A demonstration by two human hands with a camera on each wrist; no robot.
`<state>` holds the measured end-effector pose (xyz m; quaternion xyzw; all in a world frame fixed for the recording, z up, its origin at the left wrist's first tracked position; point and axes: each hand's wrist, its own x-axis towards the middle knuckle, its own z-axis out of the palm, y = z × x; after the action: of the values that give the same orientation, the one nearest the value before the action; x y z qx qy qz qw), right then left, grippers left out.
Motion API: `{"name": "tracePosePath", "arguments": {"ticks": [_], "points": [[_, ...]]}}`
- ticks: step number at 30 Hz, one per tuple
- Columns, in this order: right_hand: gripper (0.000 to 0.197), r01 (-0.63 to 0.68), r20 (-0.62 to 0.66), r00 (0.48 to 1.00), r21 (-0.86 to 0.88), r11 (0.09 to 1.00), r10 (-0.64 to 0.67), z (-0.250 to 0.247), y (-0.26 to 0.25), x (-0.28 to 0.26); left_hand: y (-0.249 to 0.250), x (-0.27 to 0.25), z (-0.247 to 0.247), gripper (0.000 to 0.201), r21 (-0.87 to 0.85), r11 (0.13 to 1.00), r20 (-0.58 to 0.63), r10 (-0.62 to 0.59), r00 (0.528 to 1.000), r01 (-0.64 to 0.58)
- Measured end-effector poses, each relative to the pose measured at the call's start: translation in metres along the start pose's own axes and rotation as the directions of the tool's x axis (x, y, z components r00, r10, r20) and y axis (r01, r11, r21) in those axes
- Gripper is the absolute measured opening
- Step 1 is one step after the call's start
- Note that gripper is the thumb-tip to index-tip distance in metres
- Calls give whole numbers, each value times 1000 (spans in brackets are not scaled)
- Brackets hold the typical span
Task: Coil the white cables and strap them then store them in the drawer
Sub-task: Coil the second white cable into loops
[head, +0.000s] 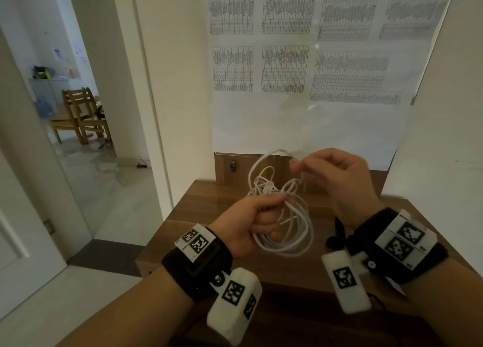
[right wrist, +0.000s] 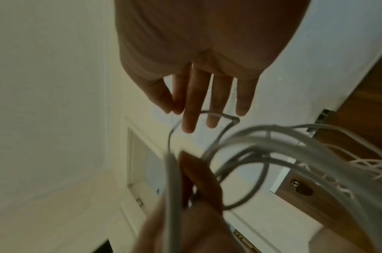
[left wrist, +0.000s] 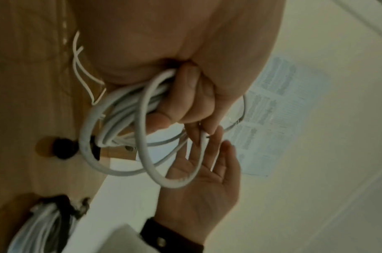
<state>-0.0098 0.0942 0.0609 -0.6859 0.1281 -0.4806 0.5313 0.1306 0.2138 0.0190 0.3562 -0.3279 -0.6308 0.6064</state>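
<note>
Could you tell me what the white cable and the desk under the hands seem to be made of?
White cable: looks like smooth plastic or rubber sheathing, bending in soft loops with a matte sheen. Desk: brown wood or wood-look laminate, judging by the grain streaks; which one cannot be told.

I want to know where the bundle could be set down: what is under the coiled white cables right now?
The coiled white cables hang from the left hand above the wooden tabletop. The loops themselves cover the patch directly beneath them.
</note>
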Motion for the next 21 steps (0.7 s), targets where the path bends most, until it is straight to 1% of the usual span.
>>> {"name": "tracePosePath", "arguments": {"ticks": [1, 2, 3, 4, 5, 6, 7, 8, 9, 10, 11, 13, 14, 15, 16, 17, 19, 21], "points": [[14, -16, -14, 1000, 42, 999, 16, -4, -1, 3, 1, -2, -1, 24, 24, 1000, 5, -4, 1000, 4], [13, -46, 9, 999, 47, 998, 46, -7, -3, 5, 2, -5, -2, 24, 46, 999, 23, -9, 1000, 8], [10, -86, 71, 994, -3, 996, 86, -10, -4, 6, 3, -7, -3, 24, 64, 998, 44, -14, 999, 11], [8, -115, 161, 978, -103, 988, 131, -12, -4, 6, 3, -8, -3, 24, 80, 997, 61, -18, 998, 13], [11, -116, 252, 952, -220, 968, 172, -13, -2, 5, 4, -9, -3, 24, 95, 995, 70, -20, 997, 14], [16, -98, 313, 929, -314, 944, 200, -14, 0, 4, 4, -9, -3, 24, 107, 994, 72, -25, 997, 17], [21, -74, 332, 921, -366, 928, 205, -13, 1, 3, 5, -10, -2, 24, 119, 993, 77, -33, 997, 23], [27, -72, 318, 927, -374, 925, 201, -12, 3, 3, 5, -10, -1, 24, 132, 991, 81, -42, 996, 32], [33, -98, 287, 936, -347, 933, 205, -12, 4, 3, 5, -10, 0, 24, 145, 989, 84, -53, 995, 41], [38, -157, 256, 939, -278, 948, 230, -12, 4, 4, 5, -10, 1, 23, 156, 986, 87, -64, 994, 49], [40, -231, 241, 932, -177, 957, 270, -12, 3, 5, 5, -10, 0, 22, 163, 985, 91, -72, 993, 57], [39, -364, 239, 909, 50, 930, 342, -12, 2, 8, 3, -9, 0, 21, 170, 982, 103, -96, 990, 77], [37, -401, 219, 904, 135, 906, 367, -12, 1, 9, 3, -8, -1, 20, 171, 981, 117, -111, 987, 90], [35, -417, 179, 905, 183, 890, 387, -11, 1, 10, 2, -8, -2, 20, 172, 980, 139, -126, 982, 101], [32, -402, 110, 915, 156, 902, 389, -9, 1, 12, 2, -8, -3, 18, 175, 979, 167, -136, 977, 106], [30, -363, 9, 932, 62, 930, 364, -9, 2, 14, 1, -9, -4, 17, 179, 978, 199, -141, 970, 106], [30, -281, -157, 952, -122, 952, 261, -11, 2, 17, 2, -11, -5, 16, 180, 978, 247, -144, 958, 101], [28, -246, -233, 951, -166, 955, 205, -17, 1, 18, 4, -12, -7, 16, 196, 976, 248, -143, 958, 95]]}}
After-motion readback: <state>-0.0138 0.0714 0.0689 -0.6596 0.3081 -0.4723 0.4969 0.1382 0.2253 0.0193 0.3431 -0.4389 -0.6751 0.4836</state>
